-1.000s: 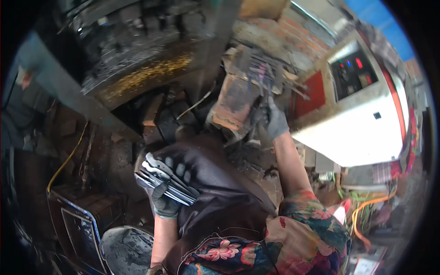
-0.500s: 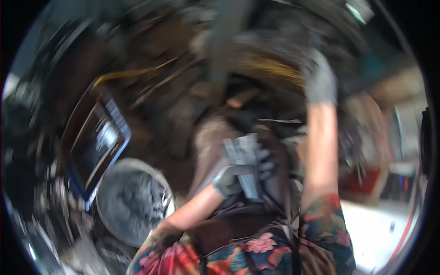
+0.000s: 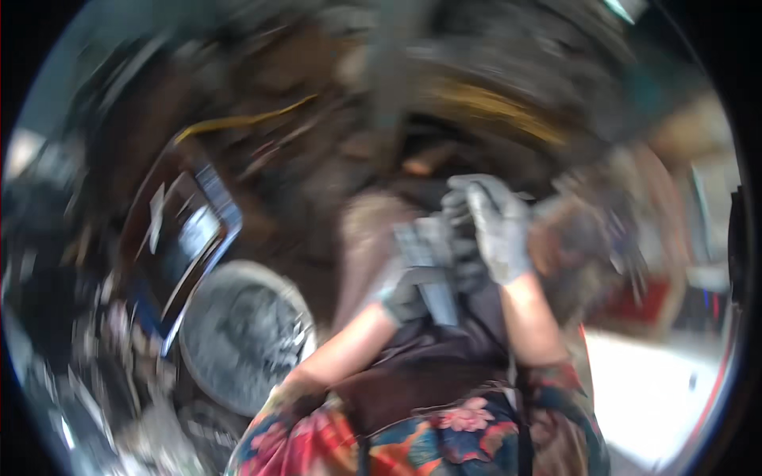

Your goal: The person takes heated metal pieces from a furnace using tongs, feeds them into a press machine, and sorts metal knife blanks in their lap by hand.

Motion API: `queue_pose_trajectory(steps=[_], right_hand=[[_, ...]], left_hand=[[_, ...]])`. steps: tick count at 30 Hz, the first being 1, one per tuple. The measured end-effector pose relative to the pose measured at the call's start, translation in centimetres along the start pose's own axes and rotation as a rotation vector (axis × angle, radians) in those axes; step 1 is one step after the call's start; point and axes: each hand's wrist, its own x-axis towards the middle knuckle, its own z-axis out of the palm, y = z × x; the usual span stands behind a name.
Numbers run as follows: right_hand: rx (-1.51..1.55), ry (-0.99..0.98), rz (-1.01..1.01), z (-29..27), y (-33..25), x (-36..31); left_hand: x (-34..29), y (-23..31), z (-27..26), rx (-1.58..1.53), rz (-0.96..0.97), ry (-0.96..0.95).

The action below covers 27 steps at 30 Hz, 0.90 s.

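Note:
My left hand point(image 3: 405, 296), in a grey glove, is closed around several flat grey metal bars point(image 3: 435, 287) held over my lap. Just right of the bars is my right hand point(image 3: 500, 230), in a pale grey glove. Its fingers bend toward the upper end of the bars, but blur hides whether they touch or grip anything. Dark brown cloth point(image 3: 381, 381) covers my lap beneath both hands.
A round bucket point(image 3: 194, 349) with grey contents stands to the left. Behind it is a blue-edged frame point(image 3: 230, 218) with a shiny dark inside and a pale streak point(image 3: 156, 214). Yellow bristly material point(image 3: 500, 107) lies ahead. A bright white surface point(image 3: 643, 397) is at right.
My right hand has come back from the far right to beside the bars. My left hand still holds them. A pale streak now shows within the blue-edged frame.

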Motion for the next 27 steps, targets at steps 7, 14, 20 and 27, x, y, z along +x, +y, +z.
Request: queue_pose_trajectory(steps=[7, 14, 20, 27], right_hand=[[0.937, 0.785, 0.049, -22.6, 11.4, -8.2], [0.516, 1.143, -0.005, -25.4, 10.5, -7.1], [0.502, 0.763, -0.168, -21.5, 7.9, -12.2], [0.324, 0.398, -0.200, -13.7, -1.8, 0.1]], left_hand=[[0.4, -0.9, -1.0, -0.076, 0.068, 0.000], [0.4, -1.6, -0.7, -0.082, 0.053, -0.042], [1.0, -1.6, -0.2, -0.073, 0.043, -0.002], [0.3, -0.8, -1.1, -0.152, 0.044, -0.053]])
